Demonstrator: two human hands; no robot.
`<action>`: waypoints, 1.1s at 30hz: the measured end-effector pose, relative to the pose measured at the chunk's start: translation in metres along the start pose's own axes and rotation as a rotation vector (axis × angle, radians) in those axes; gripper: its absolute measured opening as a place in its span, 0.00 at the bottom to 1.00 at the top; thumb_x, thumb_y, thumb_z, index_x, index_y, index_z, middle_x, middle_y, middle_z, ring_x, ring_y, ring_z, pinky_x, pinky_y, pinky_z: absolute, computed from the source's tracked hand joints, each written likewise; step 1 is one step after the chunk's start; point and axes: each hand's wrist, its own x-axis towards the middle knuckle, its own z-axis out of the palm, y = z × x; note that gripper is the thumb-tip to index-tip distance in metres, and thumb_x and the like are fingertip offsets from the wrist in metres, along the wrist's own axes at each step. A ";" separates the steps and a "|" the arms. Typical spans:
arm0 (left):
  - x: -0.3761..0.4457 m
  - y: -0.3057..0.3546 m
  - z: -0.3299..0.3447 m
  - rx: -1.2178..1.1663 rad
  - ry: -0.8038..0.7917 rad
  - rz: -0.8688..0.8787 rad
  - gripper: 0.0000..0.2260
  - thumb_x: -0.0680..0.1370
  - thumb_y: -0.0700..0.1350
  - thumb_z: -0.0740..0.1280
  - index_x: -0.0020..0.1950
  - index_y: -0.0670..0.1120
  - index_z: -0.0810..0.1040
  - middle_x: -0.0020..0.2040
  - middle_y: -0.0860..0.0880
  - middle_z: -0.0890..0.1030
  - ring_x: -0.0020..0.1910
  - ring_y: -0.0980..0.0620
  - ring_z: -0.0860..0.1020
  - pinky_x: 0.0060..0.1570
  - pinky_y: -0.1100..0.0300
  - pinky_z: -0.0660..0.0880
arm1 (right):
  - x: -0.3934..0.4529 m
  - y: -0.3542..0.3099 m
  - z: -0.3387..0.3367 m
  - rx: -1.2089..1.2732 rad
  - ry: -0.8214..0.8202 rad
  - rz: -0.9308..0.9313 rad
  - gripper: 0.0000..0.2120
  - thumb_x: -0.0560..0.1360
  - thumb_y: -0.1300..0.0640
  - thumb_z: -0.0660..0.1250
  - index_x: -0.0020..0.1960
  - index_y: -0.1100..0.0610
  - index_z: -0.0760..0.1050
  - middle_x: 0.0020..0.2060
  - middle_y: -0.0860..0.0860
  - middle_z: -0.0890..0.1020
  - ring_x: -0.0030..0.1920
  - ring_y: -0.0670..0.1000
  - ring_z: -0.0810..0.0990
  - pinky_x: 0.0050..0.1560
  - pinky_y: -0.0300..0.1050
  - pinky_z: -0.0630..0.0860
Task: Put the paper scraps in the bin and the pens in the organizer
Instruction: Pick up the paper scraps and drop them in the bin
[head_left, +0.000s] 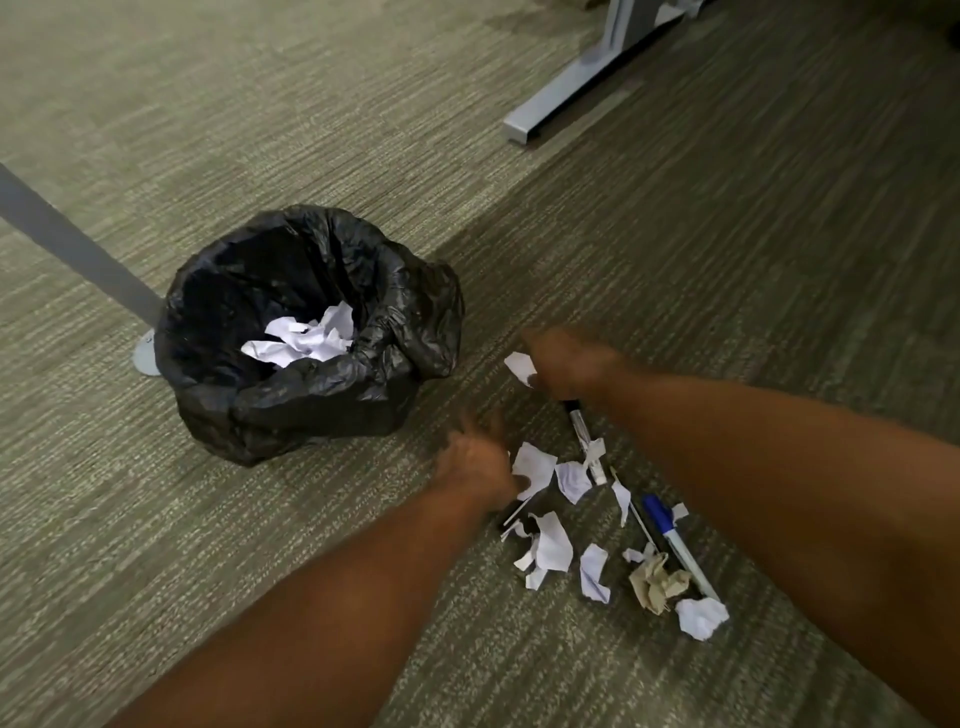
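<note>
A small bin (311, 395) lined with a black bag stands on the carpet at centre left, with crumpled white paper (306, 340) inside. To its right, several white paper scraps (550, 540) and a brown crumpled scrap (657, 582) lie scattered among pens: a blue-capped pen (675, 540) and a black-capped pen (584, 431). My right hand (566, 364), blurred, is closed on a white scrap (521, 366) above the pile's far end. My left hand (475, 462), also blurred, rests at the pile's left edge, touching a scrap; its grip is unclear. No organizer is in view.
A grey metal desk foot (550, 109) lies on the carpet at the upper right. A grey post (78, 249) with a round base plate (145, 356) stands just left of the bin. Grey-green carpet covers the floor all around.
</note>
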 end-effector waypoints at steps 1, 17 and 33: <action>-0.001 0.001 0.002 0.028 -0.006 0.018 0.43 0.74 0.60 0.70 0.80 0.51 0.48 0.77 0.37 0.51 0.72 0.34 0.61 0.64 0.42 0.71 | 0.003 0.001 0.003 0.002 -0.035 -0.014 0.30 0.75 0.57 0.69 0.74 0.57 0.62 0.69 0.62 0.71 0.66 0.62 0.73 0.63 0.54 0.73; 0.007 -0.001 0.014 0.160 -0.029 0.259 0.14 0.81 0.42 0.62 0.65 0.41 0.75 0.65 0.40 0.76 0.63 0.42 0.75 0.61 0.54 0.70 | 0.002 0.030 0.006 -0.009 0.004 0.000 0.12 0.75 0.67 0.63 0.56 0.60 0.79 0.53 0.60 0.80 0.53 0.59 0.80 0.54 0.50 0.78; 0.002 0.007 -0.005 0.145 -0.018 0.471 0.15 0.78 0.41 0.65 0.65 0.48 0.73 0.66 0.43 0.71 0.55 0.43 0.77 0.47 0.56 0.73 | -0.071 0.089 0.078 0.079 -0.054 0.060 0.13 0.78 0.53 0.64 0.60 0.56 0.75 0.57 0.59 0.76 0.54 0.57 0.78 0.53 0.50 0.76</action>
